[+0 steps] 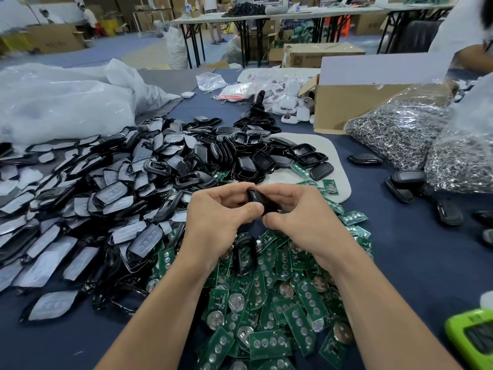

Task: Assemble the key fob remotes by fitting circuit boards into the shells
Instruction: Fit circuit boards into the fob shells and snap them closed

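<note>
Both hands close their grip on one black key fob shell [256,199], the left hand [221,217] and right hand [298,212] pinching it from either side above the pile of green circuit boards [280,303]. Left of them, black shells [106,188] heap across the blue worktop [400,249]; bagged metal rings [400,132] lie far right.

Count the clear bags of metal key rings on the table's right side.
2: one bag of key rings beside the cardboard box, another bag nearer, at the right edge. More may lie out of view.
</note>
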Demonstrator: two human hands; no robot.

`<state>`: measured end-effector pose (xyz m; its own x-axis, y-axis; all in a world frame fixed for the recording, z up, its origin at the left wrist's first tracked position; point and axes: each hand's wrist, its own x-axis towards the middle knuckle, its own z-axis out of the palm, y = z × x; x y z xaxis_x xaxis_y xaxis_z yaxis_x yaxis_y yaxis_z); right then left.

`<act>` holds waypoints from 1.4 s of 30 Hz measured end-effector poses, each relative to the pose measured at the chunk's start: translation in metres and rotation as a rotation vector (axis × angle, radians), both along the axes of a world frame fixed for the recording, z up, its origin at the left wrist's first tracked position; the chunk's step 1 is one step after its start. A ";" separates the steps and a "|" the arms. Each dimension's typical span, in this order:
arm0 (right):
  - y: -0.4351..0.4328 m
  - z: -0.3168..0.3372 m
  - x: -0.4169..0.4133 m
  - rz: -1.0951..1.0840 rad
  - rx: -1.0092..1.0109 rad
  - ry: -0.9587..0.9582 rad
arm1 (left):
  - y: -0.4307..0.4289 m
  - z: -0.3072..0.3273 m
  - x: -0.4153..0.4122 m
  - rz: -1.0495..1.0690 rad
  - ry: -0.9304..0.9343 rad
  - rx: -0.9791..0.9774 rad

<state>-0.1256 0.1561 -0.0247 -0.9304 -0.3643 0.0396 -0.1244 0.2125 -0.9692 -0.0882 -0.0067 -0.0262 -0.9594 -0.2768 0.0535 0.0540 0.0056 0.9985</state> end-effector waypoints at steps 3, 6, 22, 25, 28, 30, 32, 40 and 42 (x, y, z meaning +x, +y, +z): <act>-0.002 0.002 0.004 -0.126 0.103 0.126 | 0.002 0.002 0.000 -0.005 0.013 -0.019; -0.006 0.004 0.011 -0.232 0.193 0.265 | 0.003 0.004 0.000 -0.004 0.004 0.037; -0.006 0.001 0.000 -0.235 -0.203 -0.002 | 0.000 0.003 -0.001 0.036 0.028 0.058; -0.006 0.002 0.001 -0.218 -0.264 -0.013 | -0.001 0.002 0.000 0.030 0.032 0.065; -0.003 0.003 0.001 -0.176 -0.329 -0.054 | -0.001 0.003 0.000 0.009 0.043 0.101; -0.001 0.004 0.001 -0.149 -0.362 -0.075 | -0.002 0.003 -0.001 -0.004 0.043 0.118; 0.001 0.005 0.000 -0.135 -0.369 -0.078 | -0.001 0.004 0.000 -0.008 0.038 0.139; 0.000 0.003 0.000 -0.182 -0.339 -0.012 | 0.000 0.003 0.000 0.004 0.058 0.112; -0.001 0.003 0.000 -0.197 -0.328 0.007 | 0.001 0.003 0.000 0.007 0.091 0.067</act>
